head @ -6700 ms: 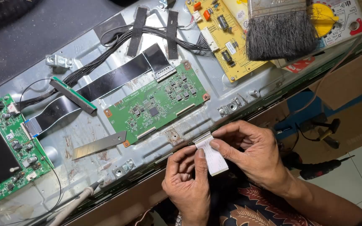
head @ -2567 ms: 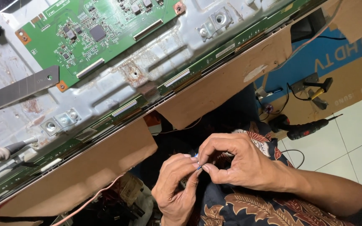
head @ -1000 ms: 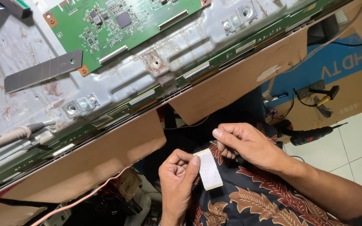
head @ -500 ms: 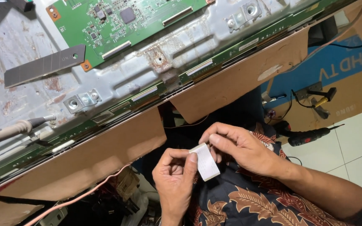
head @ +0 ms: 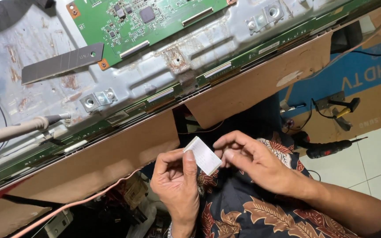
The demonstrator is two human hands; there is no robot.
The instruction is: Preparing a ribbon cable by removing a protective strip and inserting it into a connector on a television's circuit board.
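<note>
A small white flat cable strip [head: 203, 154] is held between both hands, below the lower edge of the grey metal back panel [head: 155, 70] and over the person's patterned shirt [head: 252, 211]. The left hand [head: 177, 185] grasps the strip's near end, thumb pressed flat along its left edge with the fingers curled behind. The right hand [head: 252, 161] pinches the strip's right edge between fingertips and thumb, its other fingers loosely bent. The strip tilts, its upper-left corner pointing up toward the panel and clear of it.

On the panel, well above the strip, a green circuit board [head: 146, 17] is fixed near the top. To the left of the board lies a grey snap-off cutter blade [head: 62, 64], flat on the metal. A narrow green board strip [head: 225, 68] runs along the panel's lower edge, with brown cardboard [head: 111, 154] below it. Right of the panel, on the floor, a black-and-red screwdriver [head: 327, 149] lies on white tiles beside a blue-and-brown carton [head: 358, 88].
</note>
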